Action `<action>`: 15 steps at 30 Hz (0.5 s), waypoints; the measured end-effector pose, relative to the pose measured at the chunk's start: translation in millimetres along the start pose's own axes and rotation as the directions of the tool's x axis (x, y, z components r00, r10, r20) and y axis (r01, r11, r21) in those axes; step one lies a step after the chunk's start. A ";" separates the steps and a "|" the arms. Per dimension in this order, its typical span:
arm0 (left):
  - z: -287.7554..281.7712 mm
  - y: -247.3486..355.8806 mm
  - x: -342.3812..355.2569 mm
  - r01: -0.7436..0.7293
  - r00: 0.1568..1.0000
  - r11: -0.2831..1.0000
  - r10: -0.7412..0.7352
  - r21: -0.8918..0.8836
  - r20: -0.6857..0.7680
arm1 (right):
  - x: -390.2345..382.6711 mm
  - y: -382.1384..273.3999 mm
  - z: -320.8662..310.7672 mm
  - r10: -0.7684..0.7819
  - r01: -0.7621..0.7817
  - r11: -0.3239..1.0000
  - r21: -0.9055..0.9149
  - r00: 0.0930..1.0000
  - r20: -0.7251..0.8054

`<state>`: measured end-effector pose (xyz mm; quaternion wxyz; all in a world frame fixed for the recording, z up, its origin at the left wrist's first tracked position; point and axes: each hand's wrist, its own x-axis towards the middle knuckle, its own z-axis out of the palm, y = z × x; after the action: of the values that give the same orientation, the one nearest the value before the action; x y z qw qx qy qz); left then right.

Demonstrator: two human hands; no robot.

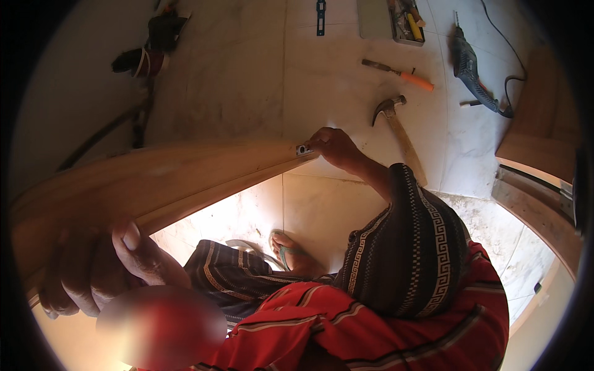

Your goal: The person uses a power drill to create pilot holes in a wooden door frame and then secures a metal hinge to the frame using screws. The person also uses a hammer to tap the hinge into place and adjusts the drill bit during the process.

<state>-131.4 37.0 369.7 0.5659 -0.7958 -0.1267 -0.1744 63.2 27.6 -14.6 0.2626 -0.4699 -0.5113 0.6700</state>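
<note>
Left hand (pixel 117 272) looming large by a long, pale-brown wooden panel (pixel 148 176); right hand (pixel 337 148) at a small, silvery metal fitting (pixel 302 149)

That left hand, as I watch, sits at the panel's near left end, its fingers curled and the thumb standing apart from them. I cannot tell whether it bears on the wood or merely rests by it. The right arm, in a dark woven sleeve with pale key-patterned bands (pixel 421 241), reaches across to the panel's far right end. There the fitting lies against the narrow edge, and the right fingertips look clamped together on its right side.

I take the step in hand to be seating the fitting in that edge. To my eye, the next move calls for a motionless panel and the fitting lined up with the edge before anything fastens it.

Beyond the panel's right end, on the pale marble-tiled floor (pixel 235 74), lie a claw hammer with a wooden handle (pixel 402 136), an orange-handled chisel (pixel 416 80) and a dark, corded power drill (pixel 468 65), all well apart from the fingers.
</note>
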 end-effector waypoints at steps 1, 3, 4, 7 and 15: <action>-0.8 1.4 0.3 0.001 1.000 1.000 -0.001 0.003 -0.003 | 3.3 1.9 1.2 0.044 -0.045 0.999 -0.003 0.997 -0.068; -2.7 4.1 1.2 -0.001 1.000 1.000 0.001 0.003 -0.006 | 5.2 6.8 3.1 -0.018 0.020 0.999 0.026 0.997 -0.081; -3.2 4.0 1.5 0.000 1.000 1.000 0.000 0.003 -0.007 | 4.1 9.4 4.5 -0.002 0.005 0.999 0.040 0.997 -0.078; -4.8 5.8 0.8 -0.002 1.000 1.000 0.002 0.012 -0.001 | -2.8 19.7 0.3 -0.001 0.010 0.993 0.117 0.997 -0.080; 0.1 12.6 -2.5 -0.006 1.000 0.999 0.006 0.033 0.011 | -4.8 48.9 -7.8 0.074 -0.076 0.997 -0.013 0.989 -0.126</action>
<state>-128.6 32.9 357.9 0.5788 -0.7877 -0.1302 -0.1661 78.5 10.4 -58.7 0.2646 -0.5324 -0.4815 0.6440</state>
